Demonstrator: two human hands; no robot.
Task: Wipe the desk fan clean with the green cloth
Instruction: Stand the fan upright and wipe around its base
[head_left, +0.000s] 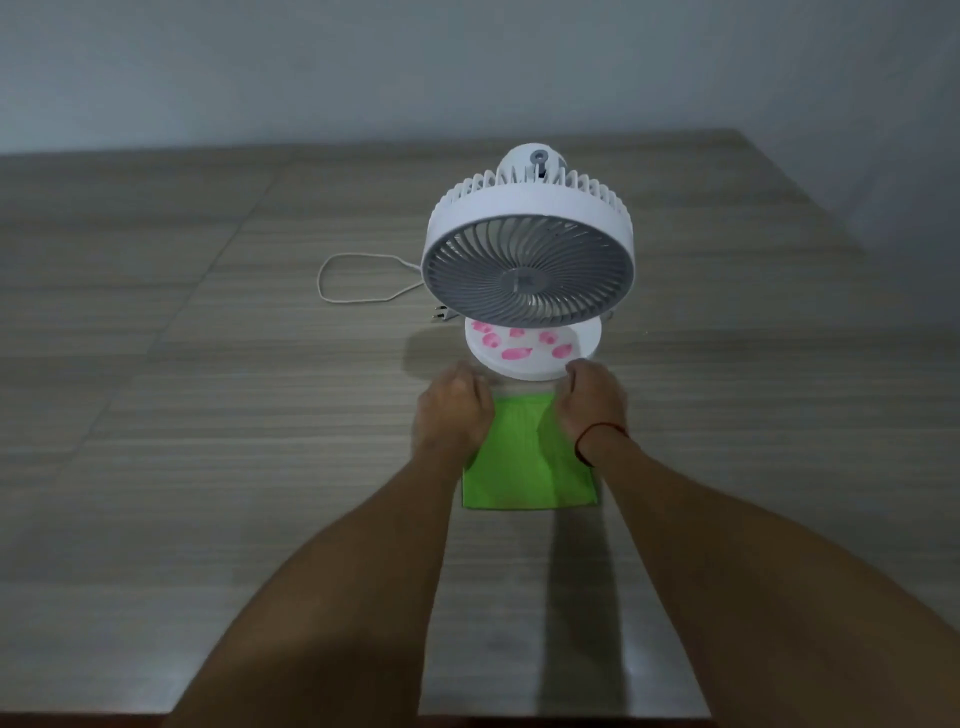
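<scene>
A white desk fan (527, 223) with a grey front grille stands upright on the wooden table. Its round white base (535, 364) carries several pink smears (515, 353). A flat green cloth (524, 457) lies on the table just in front of the base. My left hand (452, 410) rests on the cloth's far left corner and my right hand (592, 402) on its far right corner. Both hands have their fingers curled down at the cloth's far edge, close to the fan base; whether they pinch the cloth is hidden.
The fan's white power cord (358, 278) loops on the table to the left of the fan, its plug (441, 314) lying beside the base. The wood-grain table (208, 415) reaches back to a plain wall.
</scene>
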